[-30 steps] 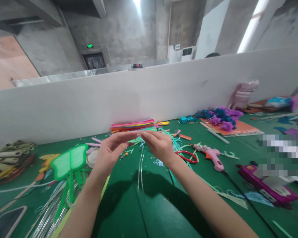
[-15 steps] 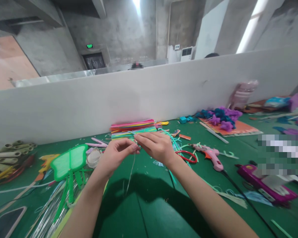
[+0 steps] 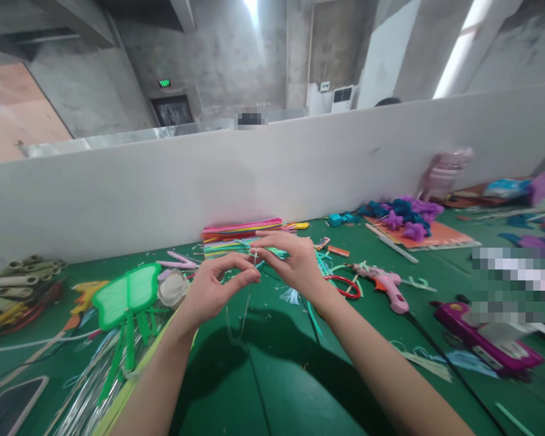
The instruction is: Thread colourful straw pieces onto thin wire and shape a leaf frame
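Note:
Both hands meet above the middle of the green table. My left hand (image 3: 220, 283) pinches a thin pale thread (image 3: 246, 306) between thumb and forefinger, and the thread hangs below it in a loose loop. Close against it, my right hand (image 3: 291, 260) has its thumb and fingertips pinched on a short pale stretch of the same strand; the exact grip is too small to make out. Behind the hands lies a stack of coloured pipe cleaners (image 3: 240, 229). Light blue tassel strands (image 3: 290, 295) lie beneath my right hand.
A green jellyfish-shaped piece (image 3: 129, 293) lies at left beside a small round tub (image 3: 172, 287). On the right are a red ring (image 3: 345, 287), a pink glue gun (image 3: 390, 287) with a black cord, and a magenta device (image 3: 490, 339). A white partition (image 3: 272, 169) closes the back.
My fingertips have drawn slightly apart, showing a short stretch of thread between them. My right hand's fingers have lifted and curled, and the thread now hangs in a wider loop.

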Demonstrator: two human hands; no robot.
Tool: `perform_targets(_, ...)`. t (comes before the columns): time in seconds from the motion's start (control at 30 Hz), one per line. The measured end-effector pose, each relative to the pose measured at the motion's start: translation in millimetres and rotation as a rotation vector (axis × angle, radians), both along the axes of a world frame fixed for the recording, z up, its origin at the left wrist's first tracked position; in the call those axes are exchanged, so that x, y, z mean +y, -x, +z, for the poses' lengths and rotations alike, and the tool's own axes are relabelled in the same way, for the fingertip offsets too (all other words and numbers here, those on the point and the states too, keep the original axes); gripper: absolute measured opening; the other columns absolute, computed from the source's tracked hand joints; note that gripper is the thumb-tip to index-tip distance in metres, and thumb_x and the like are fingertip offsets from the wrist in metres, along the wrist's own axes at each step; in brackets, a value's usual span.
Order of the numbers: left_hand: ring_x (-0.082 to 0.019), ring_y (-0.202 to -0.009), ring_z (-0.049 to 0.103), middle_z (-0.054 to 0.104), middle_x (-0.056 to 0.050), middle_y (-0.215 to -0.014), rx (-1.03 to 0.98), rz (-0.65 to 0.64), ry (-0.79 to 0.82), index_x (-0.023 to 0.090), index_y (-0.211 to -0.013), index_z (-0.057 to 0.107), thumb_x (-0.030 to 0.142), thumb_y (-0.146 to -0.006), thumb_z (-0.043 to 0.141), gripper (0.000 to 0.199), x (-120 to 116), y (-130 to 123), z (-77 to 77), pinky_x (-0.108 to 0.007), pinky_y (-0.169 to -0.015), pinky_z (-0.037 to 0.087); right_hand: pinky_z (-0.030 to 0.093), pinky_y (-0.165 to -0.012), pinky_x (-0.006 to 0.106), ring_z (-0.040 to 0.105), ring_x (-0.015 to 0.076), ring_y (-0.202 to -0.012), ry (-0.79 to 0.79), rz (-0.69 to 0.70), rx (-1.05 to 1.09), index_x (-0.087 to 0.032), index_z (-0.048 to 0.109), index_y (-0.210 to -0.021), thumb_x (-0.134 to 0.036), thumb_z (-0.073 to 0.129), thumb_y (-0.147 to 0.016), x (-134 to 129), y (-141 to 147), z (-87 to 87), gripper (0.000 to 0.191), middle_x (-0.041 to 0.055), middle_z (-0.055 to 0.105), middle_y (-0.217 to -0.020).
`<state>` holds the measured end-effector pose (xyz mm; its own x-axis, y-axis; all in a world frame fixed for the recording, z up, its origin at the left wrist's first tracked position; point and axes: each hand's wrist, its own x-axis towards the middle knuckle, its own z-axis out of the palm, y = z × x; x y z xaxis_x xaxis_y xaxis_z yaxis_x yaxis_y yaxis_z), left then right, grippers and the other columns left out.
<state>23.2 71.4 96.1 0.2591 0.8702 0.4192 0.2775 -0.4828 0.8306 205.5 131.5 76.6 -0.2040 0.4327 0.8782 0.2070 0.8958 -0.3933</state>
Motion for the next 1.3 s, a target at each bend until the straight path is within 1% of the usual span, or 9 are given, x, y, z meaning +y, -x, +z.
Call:
perform_targets(0.13,-0.023,-0.104,0.065,0.075,-0.005,-0.093,0.018,-0.021,-0.007,0.022,-0.078,0.073,0.035,-0.087,0.071,0.015,-2.4,0.2,0.6,-0.037,-0.098,0.045,0.058,-0.089,0.035,0.073,0.0203,-0.101,0.120,0.037,0.068,-0.025,0.077,-0.088,-0.024,0.071,-0.087,-0.6,1.5,1.1,0.007,0.0015,0.079,-0.090)
perform_targets(0.2,-0.023,-0.103,0.065,0.075,-0.005,-0.092,0.040,-0.019,-0.009,0.022,-0.076,0.073,0.035,-0.087,0.071,0.017,-2.6,1.2,1.2,-0.036,-0.098,0.045,0.057,-0.088,0.035,0.073,0.0202,-0.100,0.085,0.007,0.037,-0.026,0.077,-0.088,-0.025,0.069,-0.088,0.4,1.0,1.1,0.008,0.0009,0.079,-0.089)
perform_targets(0.33,-0.023,-0.100,0.066,0.074,-0.005,-0.085,0.123,-0.044,0.031,0.021,-0.077,0.072,0.037,-0.089,0.068,0.021,-3.8,4.9,4.7,-0.033,-0.091,0.048,0.054,-0.089,0.034,0.072,0.0194,-0.103,-0.272,-0.166,-0.079,-0.026,0.076,-0.090,-0.023,0.067,-0.091,1.2,-3.2,2.4,0.009,-0.0012,0.079,-0.089)
perform_targets(0.43,-0.022,-0.101,0.066,0.075,-0.005,-0.098,0.112,-0.083,0.088,0.022,-0.091,0.073,0.039,-0.089,0.068,0.018,-5.9,7.3,6.9,-0.031,-0.090,0.049,0.053,-0.087,0.033,0.070,0.0190,-0.109,-0.498,-0.282,-0.174,-0.026,0.074,-0.095,-0.021,0.065,-0.092,-1.4,-7.0,4.9,0.011,-0.0021,0.079,-0.099)
perform_targets(0.53,-0.021,-0.100,0.067,0.074,-0.006,-0.105,-0.001,-0.104,0.105,0.022,-0.103,0.072,0.046,-0.090,0.064,0.028,-7.0,5.8,6.8,-0.032,-0.090,0.050,0.053,-0.085,0.033,0.069,0.0187,-0.110,-0.630,-0.348,-0.227,-0.024,0.073,-0.098,-0.017,0.061,-0.094,-5.7,-7.9,7.1,0.015,-0.0017,0.078,-0.104)
perform_targets(0.63,-0.019,-0.090,0.067,0.074,-0.004,-0.091,-0.089,-0.055,0.114,0.020,-0.091,0.073,0.047,-0.093,0.060,0.030,-6.7,0.6,5.9,-0.030,-0.086,0.050,0.053,-0.085,0.032,0.069,0.0186,-0.112,-0.689,-0.351,-0.232,-0.022,0.073,-0.098,-0.015,0.059,-0.095,-9.4,-6.3,8.2,0.016,-0.0012,0.077,-0.107)
perform_targets(0.83,-0.017,-0.078,0.065,0.072,-0.001,-0.075,-0.138,0.013,0.169,0.019,-0.076,0.070,0.039,-0.086,0.072,0.022,-6.8,-3.4,5.7,-0.028,-0.079,0.049,0.052,-0.085,0.033,0.069,0.0188,-0.111,-0.572,-0.312,-0.228,-0.025,0.073,-0.096,-0.020,0.063,-0.094,-11.2,-3.2,9.2,0.012,-0.0029,0.078,-0.104)
perform_targets(1.07,-0.017,-0.076,0.065,0.072,-0.002,-0.074,-0.109,0.017,0.135,0.021,-0.077,0.073,0.039,-0.084,0.073,0.019,-3.6,2.8,1.4,-0.028,-0.075,0.049,0.051,-0.085,0.031,0.069,0.0188,-0.112,-0.369,-0.252,-0.162,-0.027,0.073,-0.092,-0.028,0.064,-0.094,-8.0,1.8,5.8,0.010,-0.0039,0.079,-0.095)
perform_targets(1.3,-0.018,-0.079,0.064,0.071,-0.003,-0.075,-0.035,0.042,0.085,0.021,-0.073,0.072,0.040,-0.085,0.072,0.022,-0.7,1.8,0.2,-0.028,-0.075,0.048,0.048,-0.092,0.037,0.064,0.0241,-0.121,-0.289,-0.250,-0.138,-0.027,0.074,-0.091,-0.028,0.067,-0.092,-3.4,1.4,2.0,0.007,-0.0023,0.080,-0.092)
